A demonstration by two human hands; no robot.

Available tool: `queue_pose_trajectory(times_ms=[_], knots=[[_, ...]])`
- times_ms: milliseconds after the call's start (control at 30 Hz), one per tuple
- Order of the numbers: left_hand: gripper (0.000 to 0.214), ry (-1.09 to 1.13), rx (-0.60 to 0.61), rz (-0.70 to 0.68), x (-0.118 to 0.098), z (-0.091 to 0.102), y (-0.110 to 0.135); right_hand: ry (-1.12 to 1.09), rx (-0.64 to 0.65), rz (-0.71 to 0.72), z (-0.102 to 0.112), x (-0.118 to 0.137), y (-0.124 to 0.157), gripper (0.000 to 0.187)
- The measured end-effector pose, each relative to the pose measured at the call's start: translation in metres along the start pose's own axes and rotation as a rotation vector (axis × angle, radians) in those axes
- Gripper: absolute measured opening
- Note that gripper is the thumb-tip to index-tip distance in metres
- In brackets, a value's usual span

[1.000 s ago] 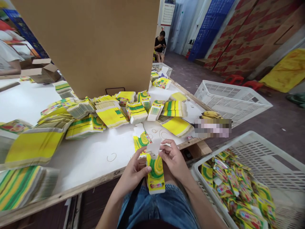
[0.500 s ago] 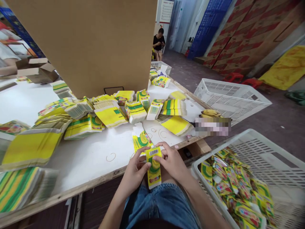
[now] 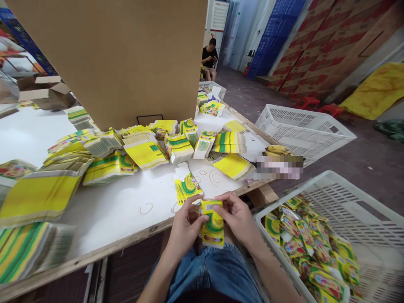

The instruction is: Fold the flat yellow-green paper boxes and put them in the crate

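Between my two hands, above my lap, is a small yellow and green printed packet point(image 3: 213, 229) with a barcode near its top. My left hand point(image 3: 187, 225) pinches its left edge with thumb and fingers. My right hand point(image 3: 237, 214) grips the upper right, thumb lying across the front. Just beyond them, a few flat yellow cartons point(image 3: 187, 185) lie overlapped on the white table point(image 3: 116, 214). To my right stands a white plastic crate point(image 3: 356, 210) holding a heap of filled yellow packets point(image 3: 312, 248).
Stacks of flat yellow cartons point(image 3: 147, 151) spread across the table before a tall cardboard box point(image 3: 126, 63). Bananas point(image 3: 277, 150) lie at the table's right edge. Another white crate point(image 3: 303, 126) stands beyond. A seated person point(image 3: 209, 59) is in the background.
Both hands have shifted slightly right with the packet, which now hangs more upright. The stacks and crates look unchanged apart from a small camera shift.
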State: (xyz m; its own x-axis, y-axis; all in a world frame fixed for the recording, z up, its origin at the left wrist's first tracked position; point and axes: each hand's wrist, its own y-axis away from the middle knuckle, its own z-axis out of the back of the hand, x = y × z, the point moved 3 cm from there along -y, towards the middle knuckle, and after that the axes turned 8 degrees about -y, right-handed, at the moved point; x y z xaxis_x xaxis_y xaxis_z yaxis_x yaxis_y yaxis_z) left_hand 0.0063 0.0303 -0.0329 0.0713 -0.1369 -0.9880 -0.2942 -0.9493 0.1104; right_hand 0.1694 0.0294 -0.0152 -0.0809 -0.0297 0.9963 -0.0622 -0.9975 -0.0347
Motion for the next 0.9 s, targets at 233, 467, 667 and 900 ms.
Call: queue_pose_trajectory(times_ms=[233,467,667,900], knots=[[0.051,-0.107,-0.031,-0.097,0.000,0.017,-0.008,0.795,-0.591,0.273,0.116,0.059,0.026,0.031],[0.047,-0.631,-0.271,-0.029,0.014,0.043,-0.017,0.763,-0.474,0.231,0.069,0.023,-0.022,0.026],[0.042,-0.642,-0.258,0.014,0.022,0.046,-0.018,0.608,-0.172,-0.031,-0.056,-0.033,-0.065,0.017],[0.039,-0.442,-0.327,0.003,0.020,0.051,-0.019,0.185,-0.124,-0.089,-0.043,-0.039,-0.058,0.017]])
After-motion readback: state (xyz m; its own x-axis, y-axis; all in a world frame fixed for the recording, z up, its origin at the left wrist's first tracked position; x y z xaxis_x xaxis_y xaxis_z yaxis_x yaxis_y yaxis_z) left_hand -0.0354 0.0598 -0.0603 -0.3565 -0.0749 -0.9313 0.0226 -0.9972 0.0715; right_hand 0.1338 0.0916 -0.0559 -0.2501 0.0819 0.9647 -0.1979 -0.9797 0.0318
